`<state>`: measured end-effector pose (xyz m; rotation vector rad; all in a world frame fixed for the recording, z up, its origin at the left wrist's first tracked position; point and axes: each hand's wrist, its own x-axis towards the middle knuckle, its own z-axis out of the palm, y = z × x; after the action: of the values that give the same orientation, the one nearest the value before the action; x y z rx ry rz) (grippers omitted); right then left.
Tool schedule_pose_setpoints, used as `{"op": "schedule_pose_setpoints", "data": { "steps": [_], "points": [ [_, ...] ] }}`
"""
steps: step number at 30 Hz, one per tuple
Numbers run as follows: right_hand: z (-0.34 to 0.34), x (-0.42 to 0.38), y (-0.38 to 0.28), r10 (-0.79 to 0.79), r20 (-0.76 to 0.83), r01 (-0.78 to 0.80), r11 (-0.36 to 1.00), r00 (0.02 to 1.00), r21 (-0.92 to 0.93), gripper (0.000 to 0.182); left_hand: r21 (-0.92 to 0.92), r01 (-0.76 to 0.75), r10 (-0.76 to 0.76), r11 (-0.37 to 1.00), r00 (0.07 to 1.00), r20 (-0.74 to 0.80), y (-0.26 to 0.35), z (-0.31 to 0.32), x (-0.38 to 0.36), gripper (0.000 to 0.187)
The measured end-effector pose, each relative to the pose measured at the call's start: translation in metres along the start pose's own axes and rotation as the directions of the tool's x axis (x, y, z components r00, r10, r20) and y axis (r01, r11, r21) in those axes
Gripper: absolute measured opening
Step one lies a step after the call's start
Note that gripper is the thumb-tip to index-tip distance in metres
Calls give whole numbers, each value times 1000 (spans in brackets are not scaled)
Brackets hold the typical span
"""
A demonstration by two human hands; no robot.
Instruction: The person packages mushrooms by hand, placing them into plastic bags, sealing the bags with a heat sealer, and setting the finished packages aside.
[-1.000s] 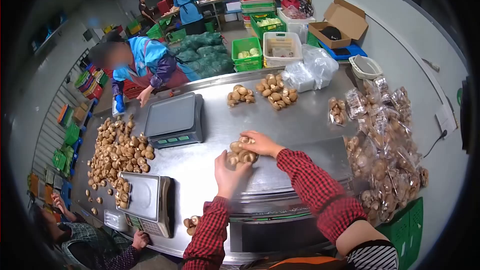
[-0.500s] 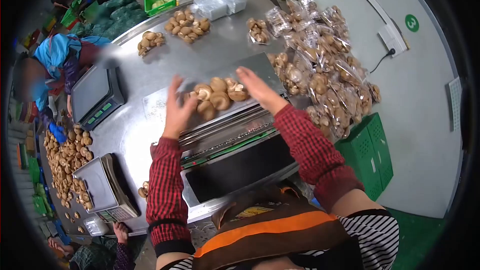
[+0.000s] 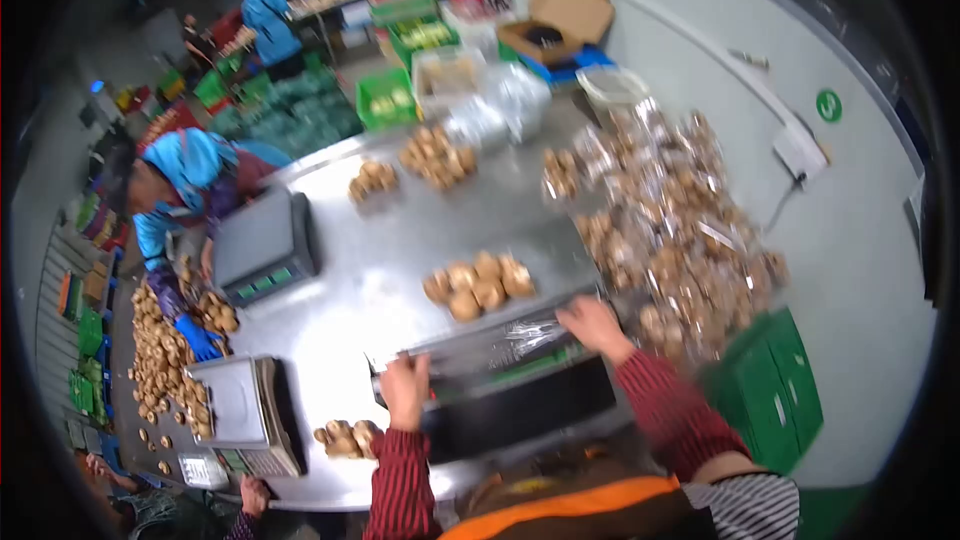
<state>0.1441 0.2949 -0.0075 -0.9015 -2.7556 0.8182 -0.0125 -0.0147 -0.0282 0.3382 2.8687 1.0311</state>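
Both hands are closed on the near edge of clear plastic film [image 3: 525, 338], which stretches between them over the wrapping machine [image 3: 520, 405]. My left hand [image 3: 404, 390] pinches at the machine's left end, and my right hand [image 3: 596, 325] at its right end. Just beyond the film sits a cluster of brown mushrooms [image 3: 482, 285], touched by neither hand. A smaller group of mushrooms [image 3: 347, 438] lies left of my left hand. The view is somewhat blurred.
Bagged mushrooms [image 3: 680, 230] are heaped on the right, above a green crate [image 3: 765, 395]. Two scales [image 3: 265, 250] stand at left beside loose mushrooms [image 3: 160, 350]. A co-worker's blue-gloved hand [image 3: 200, 338] reaches into them. More mushroom clusters [image 3: 437, 157] lie at the back.
My hands have left the mushroom cluster and come down towards me onto the film at the machine. The cluster now lies loose on the table. The camera view has shifted.
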Motion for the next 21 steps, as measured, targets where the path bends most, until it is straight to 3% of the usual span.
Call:
{"op": "schedule_pose_setpoints", "data": {
  "steps": [1, 2, 3, 5, 6, 7, 8, 9, 10, 11, 12, 13, 14, 15, 17, 19, 20, 21],
  "points": [
    [-17, -6, -11, 134, 228, -237, 824, 964, 515, 34, -173, 77, -50, 982, 986, 159, 5, -17, -1, 36],
    [-14, -7, 8, 152, 545, -559, 366, 824, 744, 32, -556, 500, -213, 664, 839, 500, 3, -22, -5, 30],
    [-11, -5, 25, -28, 785, -776, -184, 618, 604, 31, -585, 763, -107, 275, 629, 770, 3, -31, -7, 31],
    [-20, -11, 10, -176, 878, -885, -234, 445, 402, 30, -360, 933, 131, -25, 360, 924, 14, -50, -4, 34],
    [-38, -3, 2, -271, 828, -864, -267, 492, 426, 27, -496, 868, 204, 29, 480, 853, 14, -65, 6, 34],
    [-63, 10, -11, -165, 744, -759, -224, 647, 611, 28, -623, 779, 283, 71, 583, 762, 20, -81, 16, 34],
    [-79, 30, -13, -231, 650, -689, -252, 724, 679, 30, -807, 581, 203, 106, 782, 589, 45, -99, 24, 35],
    [-103, 45, -40, -214, 513, -549, -178, 832, 816, 32, -899, 432, 230, 76, 869, 437, 63, -112, 41, 35],
    [-106, 73, -44, -477, 265, -393, -191, 838, 899, 31, -943, 310, 315, -117, 912, 261, 64, -108, 65, 35],
    [-111, 93, -67, -275, 237, -286, -156, 932, 946, 31, -984, 151, 178, 96, 970, 166, 90, -109, 80, 38],
    [-110, 107, -92, -57, 186, -191, -93, 981, 977, 34, -947, -126, 328, 295, 944, -23, 91, -94, 107, 42],
    [-95, 131, -93, -150, 118, -110, 57, 982, 992, 36, -880, -211, 327, 425, 943, -67, 100, -76, 125, 42],
    [-69, 158, -82, -251, 64, -14, 197, 966, 980, 40, -792, -239, 342, 561, 939, -41, 93, -53, 148, 41],
    [-38, 178, -64, -239, 151, -95, 232, 959, 968, 40, -649, -254, 329, 717, 944, -6, 79, -25, 164, 42],
    [2, 188, -39, -188, 267, -212, 265, 945, 941, 40, -423, -133, 253, 896, 937, 241, 55, 10, 168, 42],
    [25, 177, -18, -251, 322, -234, 325, 913, 916, 38, -349, -403, 513, 846, 792, 329, 24, 31, 158, 46],
    [29, 168, -13, -200, 372, -296, 327, 906, 897, 38, -327, -418, 524, 847, 755, 394, 26, 26, 145, 57],
    [23, 167, -18, -172, 425, -324, 420, 889, 848, 39, -310, -445, 542, 840, 713, 445, 36, 14, 134, 70]
  ]
}}
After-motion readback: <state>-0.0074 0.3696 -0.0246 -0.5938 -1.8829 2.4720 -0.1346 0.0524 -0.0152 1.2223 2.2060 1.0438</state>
